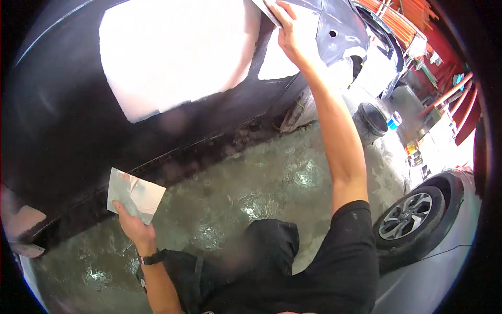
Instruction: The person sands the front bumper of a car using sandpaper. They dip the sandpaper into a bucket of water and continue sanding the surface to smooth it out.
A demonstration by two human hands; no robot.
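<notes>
My left hand [135, 228] holds a flat, square grey plate [119, 189] by its lower edge, with the thumb on top. Pale pinkish paste [147, 196] is smeared over part of that plate. Up at the top, my right hand [291, 35] grips a thin, pale flat spreader [268, 11], fingers closed round it, close to the side of a dark car body [63, 125]. Whether the spreader's edge touches the panel I cannot tell. A large white patch [178, 52] covers much of the panel, and a smaller white patch [282, 57] lies below my right hand.
Wet, shiny concrete floor [251, 193] runs between the car and my legs. To the right stand a dark bucket [372, 120] and a small blue-and-white can [395, 120]. A second car's wheel [410, 217] is at the lower right. Orange poles [447, 97] lean farther back.
</notes>
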